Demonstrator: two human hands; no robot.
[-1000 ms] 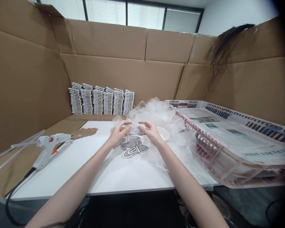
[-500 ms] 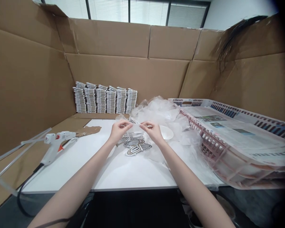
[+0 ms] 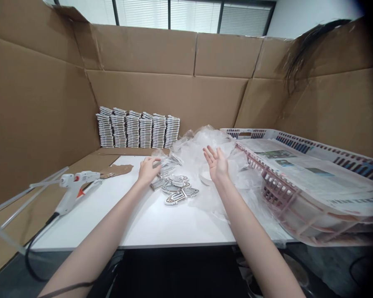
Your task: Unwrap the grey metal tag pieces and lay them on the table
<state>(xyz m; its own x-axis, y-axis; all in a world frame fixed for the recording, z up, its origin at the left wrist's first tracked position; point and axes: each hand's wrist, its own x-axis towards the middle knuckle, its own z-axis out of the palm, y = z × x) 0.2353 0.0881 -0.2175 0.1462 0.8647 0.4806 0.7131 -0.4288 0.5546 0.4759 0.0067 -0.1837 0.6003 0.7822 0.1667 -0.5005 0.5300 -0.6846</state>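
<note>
My left hand [image 3: 148, 170] hovers at the left edge of a pile of silver-grey ornamental pieces [image 3: 177, 194]; its fingers are curved, with a gap between fingertips and thumb and nothing visible in them. Some of the pieces lie behind its fingertips, partly under clear plastic. My right hand [image 3: 218, 165] is raised with the palm turned up and the fingers spread, holding nothing. Beneath and behind it spreads a heap of clear plastic bags [image 3: 205, 140]. A white round object [image 3: 205, 177], perhaps a tape roll or dish, shows just left of my right wrist.
Stacks of thin white-edged pieces [image 3: 130, 130] line the back cardboard wall [image 3: 168, 91]. On the left lies a white glue gun [image 3: 69, 188] with a black cord, near a torn cardboard scrap [image 3: 116, 170]. A pink-and-white plastic basket [image 3: 279, 190] with printed sheets stands at the right.
My hands were pinched close together over the pile, with something thin and clear between them. They have parted: the left moved left, the right moved right and opened palm up.
</note>
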